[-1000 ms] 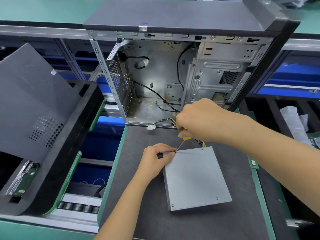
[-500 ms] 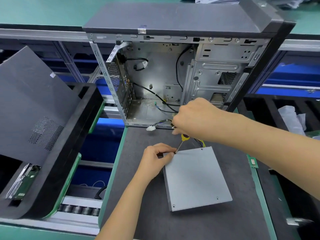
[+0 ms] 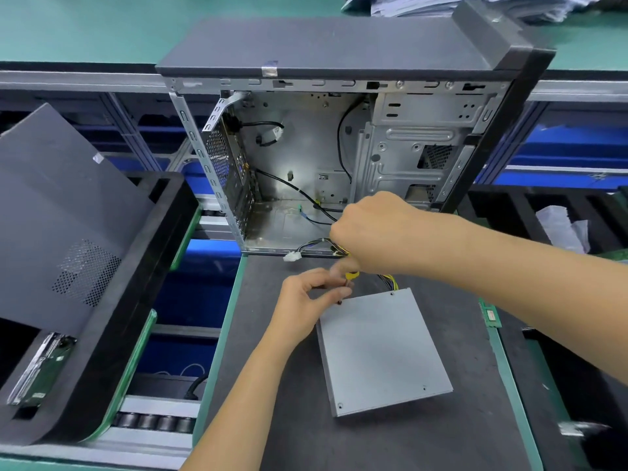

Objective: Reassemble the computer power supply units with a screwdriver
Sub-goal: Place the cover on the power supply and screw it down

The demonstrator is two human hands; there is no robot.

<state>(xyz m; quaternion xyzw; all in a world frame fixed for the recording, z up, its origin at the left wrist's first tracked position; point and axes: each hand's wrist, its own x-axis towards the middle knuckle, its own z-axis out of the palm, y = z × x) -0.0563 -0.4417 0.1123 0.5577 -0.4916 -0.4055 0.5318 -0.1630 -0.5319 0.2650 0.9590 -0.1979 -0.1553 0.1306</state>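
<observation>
flat matte grey metal power supply (image 3: pixel 382 351)

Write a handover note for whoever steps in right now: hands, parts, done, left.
Right hand grips the yellow-handled screwdriver, tip toward the power supply's far-left corner.
Left hand pinches at that same corner; whether it holds a screw is too small to tell.
Power supply lies flat on the dark mat, cables running into the open computer case.
Done: cover is on.
Left: the other corner screws look unfitted; then mount it in the case.
</observation>
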